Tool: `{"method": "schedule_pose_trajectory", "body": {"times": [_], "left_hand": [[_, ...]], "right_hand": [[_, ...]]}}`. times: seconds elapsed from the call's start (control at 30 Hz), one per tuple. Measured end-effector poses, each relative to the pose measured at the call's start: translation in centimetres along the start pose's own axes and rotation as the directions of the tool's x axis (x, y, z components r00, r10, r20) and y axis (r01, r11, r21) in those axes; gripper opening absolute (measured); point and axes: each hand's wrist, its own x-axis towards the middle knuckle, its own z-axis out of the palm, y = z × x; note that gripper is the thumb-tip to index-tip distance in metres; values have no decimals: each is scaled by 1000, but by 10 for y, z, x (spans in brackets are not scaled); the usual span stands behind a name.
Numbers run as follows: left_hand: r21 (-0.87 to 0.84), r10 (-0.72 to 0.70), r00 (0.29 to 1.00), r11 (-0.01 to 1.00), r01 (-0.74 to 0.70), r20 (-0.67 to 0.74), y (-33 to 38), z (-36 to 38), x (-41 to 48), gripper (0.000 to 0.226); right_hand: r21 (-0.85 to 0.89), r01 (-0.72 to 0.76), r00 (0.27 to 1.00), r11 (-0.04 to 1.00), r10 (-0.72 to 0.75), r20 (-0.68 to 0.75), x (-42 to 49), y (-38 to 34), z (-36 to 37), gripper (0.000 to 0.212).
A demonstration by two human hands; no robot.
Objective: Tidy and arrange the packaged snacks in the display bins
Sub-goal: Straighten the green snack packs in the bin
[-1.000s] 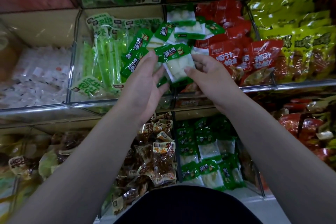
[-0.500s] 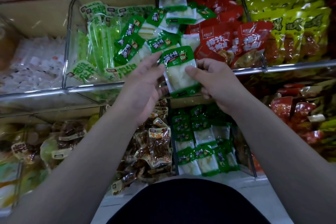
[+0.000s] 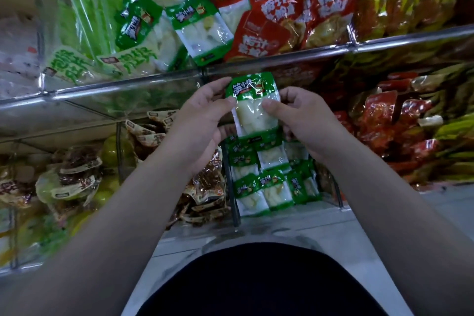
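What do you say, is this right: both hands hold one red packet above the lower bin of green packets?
Not quite. The head view shows that the packet is green with a clear window, not red. The rest holds: the left hand and the right hand both hold it, above the lower bin of green packets.

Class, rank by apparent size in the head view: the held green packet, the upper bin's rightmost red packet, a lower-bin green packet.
1. red packet
2. held green packet
3. lower-bin green packet, though farther from camera
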Motion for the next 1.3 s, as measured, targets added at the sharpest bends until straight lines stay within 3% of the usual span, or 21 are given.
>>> {"method": "schedule_pose_trajectory", "body": {"times": [0.53, 0.87, 1.13, 1.3], "left_hand": [[75, -222, 972, 971, 227, -70, -86, 15, 7, 26], [140, -330, 933, 926, 349, -144, -148, 13, 21, 39], [345, -331, 930, 864, 368, -163, -188, 15, 23, 49], [387, -355, 919, 834, 393, -169, -201, 18, 19, 49]], "right_hand": [[-85, -178, 983, 980, 174, -55, -10, 88, -24, 17], [-275, -255, 964, 927, 266, 2, 0, 149, -29, 19], [-389, -265, 950, 882, 308, 54, 6, 194, -24, 17], [-494, -253, 943, 831, 326, 66, 5, 209, -23, 17]]}}
